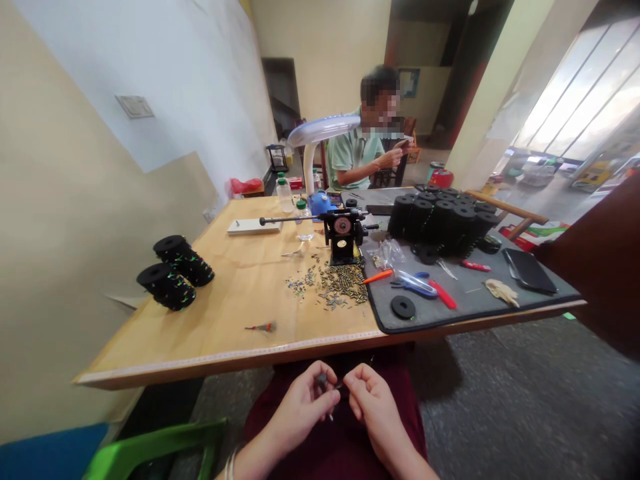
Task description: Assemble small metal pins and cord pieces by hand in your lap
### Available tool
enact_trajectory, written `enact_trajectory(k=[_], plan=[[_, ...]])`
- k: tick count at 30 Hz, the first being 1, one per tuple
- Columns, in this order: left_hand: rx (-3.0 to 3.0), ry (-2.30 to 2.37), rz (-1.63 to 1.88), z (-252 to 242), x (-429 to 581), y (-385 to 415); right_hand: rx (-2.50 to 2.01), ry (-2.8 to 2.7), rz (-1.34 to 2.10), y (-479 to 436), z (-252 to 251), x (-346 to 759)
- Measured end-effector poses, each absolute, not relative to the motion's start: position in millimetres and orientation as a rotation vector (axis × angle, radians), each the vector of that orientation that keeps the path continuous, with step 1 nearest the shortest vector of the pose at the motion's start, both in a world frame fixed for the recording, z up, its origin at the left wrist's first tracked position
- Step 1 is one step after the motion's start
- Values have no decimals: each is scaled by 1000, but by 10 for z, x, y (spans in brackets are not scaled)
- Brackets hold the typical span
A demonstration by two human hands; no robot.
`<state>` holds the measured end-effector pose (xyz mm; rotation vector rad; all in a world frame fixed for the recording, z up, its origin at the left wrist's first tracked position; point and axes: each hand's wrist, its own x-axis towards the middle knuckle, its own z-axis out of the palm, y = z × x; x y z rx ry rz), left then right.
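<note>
Over the lap, below the table's front edge, my left hand (311, 398) is closed around a small dark object (321, 381) with a thin tip sticking out below. Close beside it, my right hand (369, 402) pinches something thin and dark that is too small to name. On the table in front lie a pile of small metal pieces (345, 281) and a small orange-banded bundle (262, 327). Behind the pile stands a black hand-cranked winding machine (343, 233) with a long rod pointing left.
Black spools (173, 287) stand on the table's left, and many more (440, 220) on the grey mat (475, 303). Cutters (417, 283), a red-handled tool (443, 294) and a phone (530, 270) lie there. A lamp (325, 129) rises behind; a person (350, 157) sits beyond.
</note>
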<state>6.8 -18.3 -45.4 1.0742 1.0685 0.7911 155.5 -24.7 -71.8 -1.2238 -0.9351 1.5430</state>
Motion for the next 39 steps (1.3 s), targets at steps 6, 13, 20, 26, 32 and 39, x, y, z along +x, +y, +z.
enact_trajectory(k=[6, 13, 20, 26, 32, 39], plan=[[1126, 1168, 763, -474, 84, -165, -1220, -967, 1575, -234, -729, 1552], [1268, 1270, 831, -490, 109, -164, -1214, -1040, 1559, -244, -761, 1540], [1251, 1297, 822, -389, 97, -153, -1193, -1090, 1597, -232, -749, 1572], [994, 1134, 898, -448, 54, -142, -1276, -1272, 1473, -247, -643, 1593], [996, 1192, 991, -513, 83, -120, -1339, -1334, 1343, -257, -651, 1577], [992, 1258, 1124, -510, -18, -59, -1318, -1211, 1327, -259, -766, 1626]])
